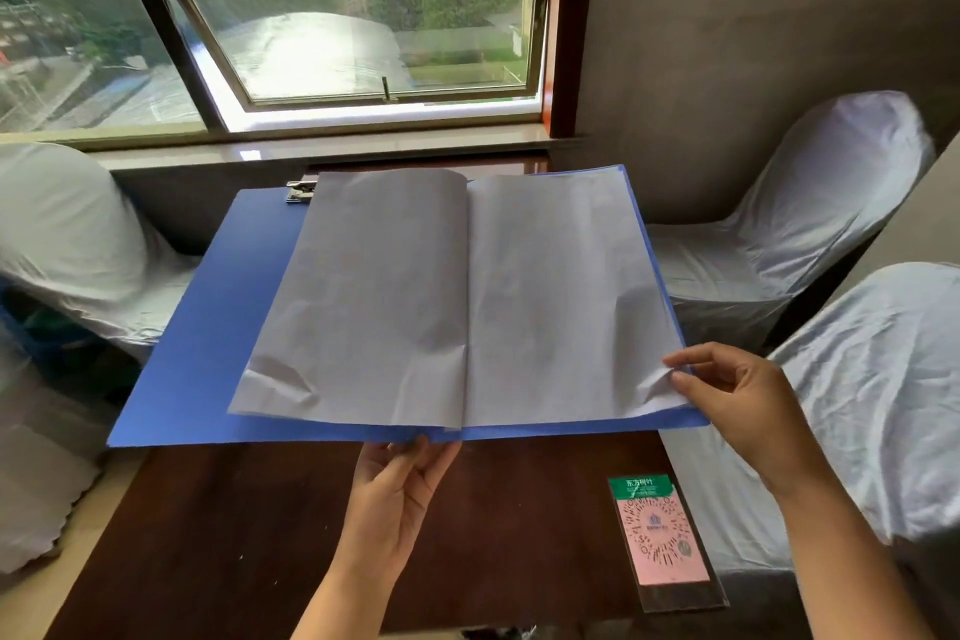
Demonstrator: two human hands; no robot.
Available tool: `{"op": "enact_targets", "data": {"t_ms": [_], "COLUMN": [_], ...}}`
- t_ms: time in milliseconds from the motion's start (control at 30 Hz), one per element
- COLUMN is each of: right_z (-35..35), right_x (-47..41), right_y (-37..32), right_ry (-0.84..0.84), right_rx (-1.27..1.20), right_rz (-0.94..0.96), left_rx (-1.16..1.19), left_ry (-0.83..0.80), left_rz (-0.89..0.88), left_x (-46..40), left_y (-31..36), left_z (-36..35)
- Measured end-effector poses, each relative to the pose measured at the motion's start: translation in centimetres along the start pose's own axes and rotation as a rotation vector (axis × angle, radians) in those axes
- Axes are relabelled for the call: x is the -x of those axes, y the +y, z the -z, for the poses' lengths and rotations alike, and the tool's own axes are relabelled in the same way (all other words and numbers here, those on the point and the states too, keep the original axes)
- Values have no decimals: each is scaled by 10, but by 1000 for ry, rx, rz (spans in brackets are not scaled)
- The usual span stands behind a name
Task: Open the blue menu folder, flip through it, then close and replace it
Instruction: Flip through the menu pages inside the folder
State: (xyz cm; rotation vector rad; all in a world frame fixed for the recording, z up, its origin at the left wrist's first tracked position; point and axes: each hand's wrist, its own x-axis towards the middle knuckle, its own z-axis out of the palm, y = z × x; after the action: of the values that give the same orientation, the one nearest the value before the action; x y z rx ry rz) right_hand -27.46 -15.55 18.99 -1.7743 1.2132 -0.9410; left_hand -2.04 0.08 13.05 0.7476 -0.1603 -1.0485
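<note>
The blue menu folder [208, 327] lies open and is held up above the dark table, its white pages [467, 291] spread to both sides. A metal clip [300, 191] shows at its far left corner. My left hand [400, 483] holds the folder from below at the spine, fingers under the near edge. My right hand [737, 400] pinches the lower right corner of the right-hand page between thumb and forefinger, and the paper is creased there.
The dark wooden table [260, 535] carries a pink and green QR-code card in a clear sleeve [665, 541] near the right edge. White-covered chairs stand at the left [67, 244] and right [810, 224]. A window with a stone sill [337, 151] is straight ahead.
</note>
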Motion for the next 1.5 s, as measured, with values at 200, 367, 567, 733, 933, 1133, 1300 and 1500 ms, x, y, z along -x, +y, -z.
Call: {"op": "enact_targets", "data": {"t_ms": [200, 367, 567, 733, 933, 1133, 1300, 1500], "right_z": [-14, -20, -47, -81, -126, -158, -165, -157], "right_x": [-3, 0, 2, 7, 22, 39, 45, 42], "right_y": [-7, -23, -39, -63, -83, -83, -73, -67], "right_ry": [198, 210, -67, -86, -169, -313, -321, -446], "right_rx": [190, 18, -1156, -504, 240, 427, 652, 544], "right_rz": [82, 187, -249, -213, 344, 457, 564, 570], "left_rx": [22, 22, 24, 9, -12, -109, -89, -67], "left_ry": [14, 20, 15, -9, -24, -42, -49, -67], "left_rz": [-5, -8, -31, -37, -20, -38, -65, -49], "left_x": [-1, -3, -4, -5, -2, 6, 9, 11], "left_y": [-1, 0, -1, -4, -8, -5, -2, 1], "left_z": [3, 3, 5, 4, 1, -4, -4, -4]}}
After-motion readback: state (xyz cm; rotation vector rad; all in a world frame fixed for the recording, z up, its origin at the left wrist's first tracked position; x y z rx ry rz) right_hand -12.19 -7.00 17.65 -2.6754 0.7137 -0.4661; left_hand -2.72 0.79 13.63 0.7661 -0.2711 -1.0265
